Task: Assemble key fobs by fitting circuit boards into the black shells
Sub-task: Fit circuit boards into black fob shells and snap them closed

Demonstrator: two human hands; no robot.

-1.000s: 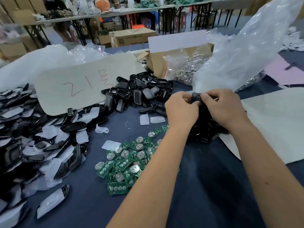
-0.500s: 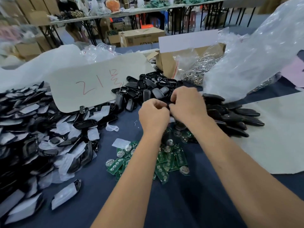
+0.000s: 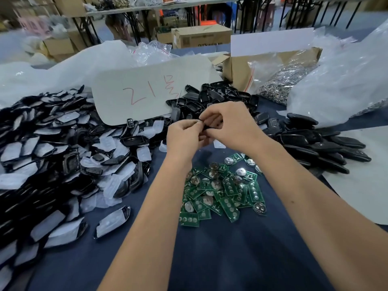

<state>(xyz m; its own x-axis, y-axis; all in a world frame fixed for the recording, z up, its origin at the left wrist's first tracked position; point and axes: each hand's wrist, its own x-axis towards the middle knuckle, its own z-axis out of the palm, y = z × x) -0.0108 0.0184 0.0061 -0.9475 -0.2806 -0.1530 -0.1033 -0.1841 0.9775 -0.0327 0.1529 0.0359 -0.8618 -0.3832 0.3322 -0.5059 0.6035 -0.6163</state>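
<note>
Hands, left and right, pinch black shell; card reads "21" in red.

A card with red writing leans near the tabletop's far edge. A cardboard box holding bagged metal rings sits toward the far right corner, beside crumpled clear plastic.

Both my bare forearms reach out from the near edge and angle inward, so my hands meet at the middle of the scene, raised above the table. My left hand sits a little nearer and to the left, its fingers curled in and its fingertips pinching toward the right. My right hand arches over from the right, knuckles up, with fingers and thumb bent down to pinch at the same spot, and the two hands are touching there.
</note>
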